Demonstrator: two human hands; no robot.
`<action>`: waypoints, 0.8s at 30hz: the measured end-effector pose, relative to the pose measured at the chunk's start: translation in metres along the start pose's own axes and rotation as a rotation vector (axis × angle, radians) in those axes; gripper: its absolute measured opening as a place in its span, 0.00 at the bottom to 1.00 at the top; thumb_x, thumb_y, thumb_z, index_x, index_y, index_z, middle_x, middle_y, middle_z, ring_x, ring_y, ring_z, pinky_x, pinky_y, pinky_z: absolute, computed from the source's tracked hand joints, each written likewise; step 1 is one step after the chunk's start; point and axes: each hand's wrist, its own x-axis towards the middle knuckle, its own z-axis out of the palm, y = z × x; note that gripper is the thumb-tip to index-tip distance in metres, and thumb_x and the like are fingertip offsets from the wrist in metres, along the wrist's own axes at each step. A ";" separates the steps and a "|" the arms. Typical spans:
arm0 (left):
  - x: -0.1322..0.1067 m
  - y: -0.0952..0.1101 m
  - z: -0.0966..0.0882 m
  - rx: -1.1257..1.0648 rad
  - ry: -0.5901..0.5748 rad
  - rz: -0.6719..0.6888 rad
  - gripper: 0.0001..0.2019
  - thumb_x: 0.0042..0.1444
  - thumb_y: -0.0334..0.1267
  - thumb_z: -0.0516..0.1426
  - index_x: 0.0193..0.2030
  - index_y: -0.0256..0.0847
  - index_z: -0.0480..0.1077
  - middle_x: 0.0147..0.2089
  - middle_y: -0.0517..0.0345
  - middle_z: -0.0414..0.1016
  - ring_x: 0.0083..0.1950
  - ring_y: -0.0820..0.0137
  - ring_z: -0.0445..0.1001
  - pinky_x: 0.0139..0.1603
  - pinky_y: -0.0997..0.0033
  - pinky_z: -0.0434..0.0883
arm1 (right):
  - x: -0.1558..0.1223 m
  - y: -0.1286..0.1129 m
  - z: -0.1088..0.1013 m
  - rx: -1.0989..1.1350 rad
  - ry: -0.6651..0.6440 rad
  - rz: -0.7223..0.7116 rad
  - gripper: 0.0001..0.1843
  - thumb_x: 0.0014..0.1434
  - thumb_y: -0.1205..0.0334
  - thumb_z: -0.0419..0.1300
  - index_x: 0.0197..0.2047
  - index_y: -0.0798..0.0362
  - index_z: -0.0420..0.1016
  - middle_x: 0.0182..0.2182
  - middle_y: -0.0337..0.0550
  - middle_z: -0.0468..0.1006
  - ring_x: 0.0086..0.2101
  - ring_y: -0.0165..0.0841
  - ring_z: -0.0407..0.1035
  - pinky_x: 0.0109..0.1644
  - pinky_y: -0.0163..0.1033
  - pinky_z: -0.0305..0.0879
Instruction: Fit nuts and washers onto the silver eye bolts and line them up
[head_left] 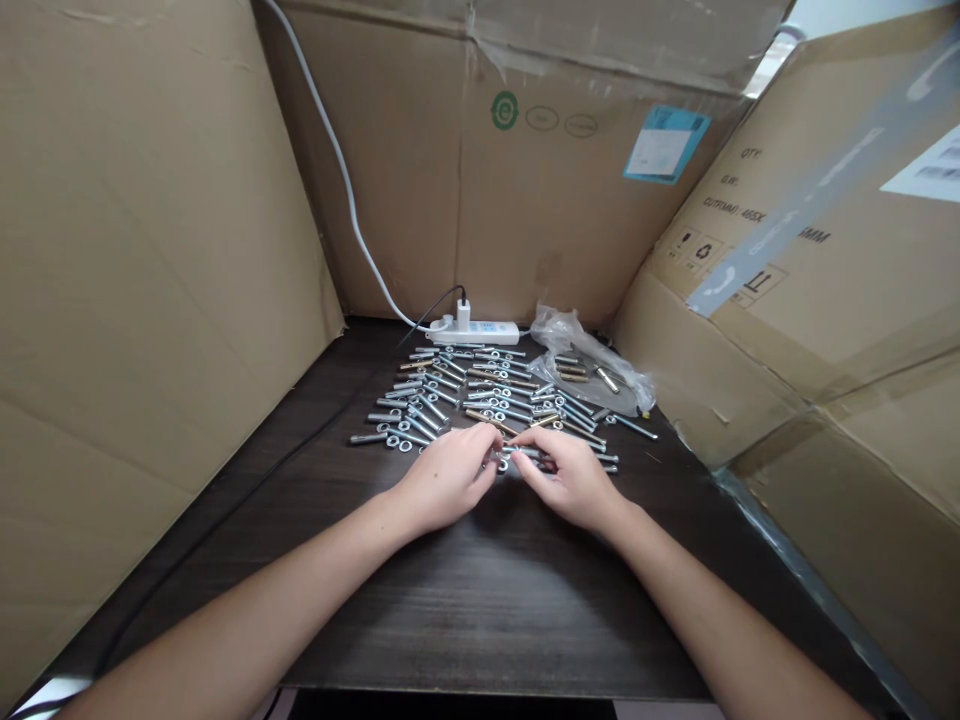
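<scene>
My left hand rests at the near side of rows of metal hardware, its fingers curled down and the tips partly hidden. Facing it, my right hand has thumb and index finger drawn together, close to the left fingertips. Anything small between the fingers is too hidden to name. A ring washer lies on the table between the two thumbs. Just beyond the hands are long bolts, metal sleeves and more washers, laid out in several slanting rows. Some bolts stick out past my right hand.
Behind the rows sits a white power strip with a plugged-in charger. A clear plastic bag with loose metal pieces lies at the back right. Cardboard walls enclose the dark table. A black cable runs along the left.
</scene>
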 end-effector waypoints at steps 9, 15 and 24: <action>-0.001 -0.010 0.009 0.151 -0.148 -0.029 0.06 0.58 0.32 0.51 0.42 0.41 0.65 0.42 0.55 0.72 0.44 0.64 0.71 0.43 0.66 0.68 | 0.002 0.002 -0.002 0.006 0.028 0.050 0.06 0.59 0.61 0.57 0.39 0.51 0.71 0.33 0.38 0.76 0.33 0.31 0.70 0.35 0.34 0.64; -0.001 -0.011 0.010 0.169 -0.149 -0.036 0.05 0.58 0.33 0.51 0.40 0.40 0.66 0.41 0.55 0.72 0.44 0.65 0.71 0.43 0.67 0.67 | 0.002 0.002 -0.003 0.005 0.039 0.057 0.06 0.59 0.61 0.56 0.39 0.52 0.71 0.32 0.38 0.76 0.30 0.30 0.69 0.34 0.33 0.63; 0.000 -0.009 0.008 0.091 -0.083 -0.015 0.06 0.59 0.31 0.49 0.35 0.39 0.65 0.35 0.56 0.70 0.38 0.67 0.69 0.38 0.69 0.66 | 0.002 0.005 -0.002 0.001 0.021 0.055 0.07 0.60 0.59 0.56 0.39 0.52 0.71 0.32 0.39 0.76 0.30 0.31 0.69 0.33 0.34 0.62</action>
